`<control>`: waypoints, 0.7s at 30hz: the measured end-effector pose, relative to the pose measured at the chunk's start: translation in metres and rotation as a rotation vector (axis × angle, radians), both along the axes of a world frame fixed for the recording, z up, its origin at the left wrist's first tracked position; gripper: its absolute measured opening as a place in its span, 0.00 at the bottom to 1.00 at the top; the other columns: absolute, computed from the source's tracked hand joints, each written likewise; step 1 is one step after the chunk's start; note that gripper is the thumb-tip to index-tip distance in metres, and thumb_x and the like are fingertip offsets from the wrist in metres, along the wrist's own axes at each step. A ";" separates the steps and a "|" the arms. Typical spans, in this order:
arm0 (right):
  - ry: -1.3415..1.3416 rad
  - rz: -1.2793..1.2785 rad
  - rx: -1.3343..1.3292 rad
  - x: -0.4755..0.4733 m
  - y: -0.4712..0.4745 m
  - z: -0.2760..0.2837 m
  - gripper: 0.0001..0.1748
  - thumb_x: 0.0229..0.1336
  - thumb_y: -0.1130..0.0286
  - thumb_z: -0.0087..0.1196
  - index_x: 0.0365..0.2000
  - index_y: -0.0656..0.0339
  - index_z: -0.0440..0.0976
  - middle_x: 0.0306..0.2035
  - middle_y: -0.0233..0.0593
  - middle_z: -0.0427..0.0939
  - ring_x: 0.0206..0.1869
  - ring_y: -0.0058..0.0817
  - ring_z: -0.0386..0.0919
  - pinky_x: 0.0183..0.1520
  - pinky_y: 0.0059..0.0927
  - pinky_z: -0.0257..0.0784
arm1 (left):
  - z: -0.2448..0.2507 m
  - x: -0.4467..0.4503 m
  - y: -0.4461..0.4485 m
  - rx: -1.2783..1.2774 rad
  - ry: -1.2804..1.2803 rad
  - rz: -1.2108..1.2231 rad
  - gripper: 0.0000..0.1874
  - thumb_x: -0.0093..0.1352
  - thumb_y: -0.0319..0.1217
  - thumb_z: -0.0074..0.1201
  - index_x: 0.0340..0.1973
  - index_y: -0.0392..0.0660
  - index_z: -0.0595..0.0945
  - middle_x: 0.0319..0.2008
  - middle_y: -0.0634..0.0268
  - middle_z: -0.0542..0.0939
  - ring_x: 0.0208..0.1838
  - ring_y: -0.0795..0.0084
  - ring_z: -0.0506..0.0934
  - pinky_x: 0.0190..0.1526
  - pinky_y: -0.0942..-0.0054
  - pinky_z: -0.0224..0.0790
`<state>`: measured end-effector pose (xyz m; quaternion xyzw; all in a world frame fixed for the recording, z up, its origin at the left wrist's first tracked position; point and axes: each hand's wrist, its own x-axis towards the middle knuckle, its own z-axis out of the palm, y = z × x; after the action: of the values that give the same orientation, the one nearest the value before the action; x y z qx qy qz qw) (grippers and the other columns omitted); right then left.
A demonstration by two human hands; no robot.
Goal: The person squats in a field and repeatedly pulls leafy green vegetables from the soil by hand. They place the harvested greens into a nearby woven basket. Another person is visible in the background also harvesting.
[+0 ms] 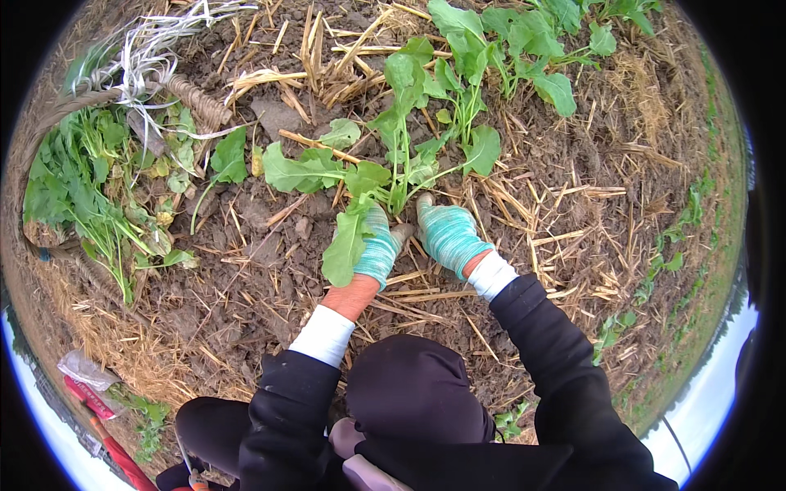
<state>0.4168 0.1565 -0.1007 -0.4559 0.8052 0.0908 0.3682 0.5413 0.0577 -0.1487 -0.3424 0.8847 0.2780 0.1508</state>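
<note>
My two hands wear teal knitted gloves and are low in the soil at the foot of a leafy green seedling [396,178]. My left hand [376,245] is on the left of its stems, partly covered by a drooping leaf; whether its fingers hold anything is hidden. On the right of the stem base, my right hand [448,233] has its fingertips at the soil, and its grip cannot be made out. Beyond the seedling grow more leafy plants [534,37]. A single cut or pulled leafy plant [228,159] lies to the left.
At the left, a wicker basket [196,101] with a thick rim holds uprooted green plants [86,178] and white plastic strips [138,55]. Straw [552,239] litters the clods. At lower left are a red-and-white bag [89,393] and another person's gloved hand [198,480] and red sleeve.
</note>
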 end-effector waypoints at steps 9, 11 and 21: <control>-0.075 -0.100 0.088 0.002 -0.006 -0.036 0.25 0.55 0.71 0.52 0.49 0.80 0.63 0.24 0.51 0.80 0.28 0.44 0.81 0.29 0.42 0.75 | 0.030 -0.034 -0.004 0.093 -0.245 0.069 0.29 0.66 0.51 0.50 0.35 0.30 0.75 0.22 0.45 0.80 0.27 0.50 0.81 0.33 0.57 0.74; -0.126 -0.198 0.149 0.000 -0.013 -0.040 0.25 0.57 0.72 0.52 0.50 0.79 0.62 0.31 0.58 0.80 0.32 0.46 0.82 0.36 0.42 0.77 | 0.019 -0.032 -0.002 0.159 -0.258 0.120 0.28 0.67 0.51 0.50 0.36 0.32 0.76 0.23 0.47 0.80 0.27 0.49 0.81 0.33 0.58 0.74; 0.051 -0.137 -0.043 0.001 -0.016 -0.035 0.16 0.47 0.71 0.58 0.38 0.68 0.76 0.34 0.57 0.79 0.40 0.52 0.79 0.43 0.44 0.74 | 0.044 -0.018 -0.025 0.342 0.005 0.050 0.32 0.62 0.45 0.57 0.49 0.28 0.70 0.35 0.42 0.80 0.42 0.46 0.80 0.45 0.57 0.73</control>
<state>0.4174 0.1407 -0.1356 -0.4052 0.8453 0.0596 0.3430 0.5232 0.0329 -0.1049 -0.3330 0.8162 0.4288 0.1979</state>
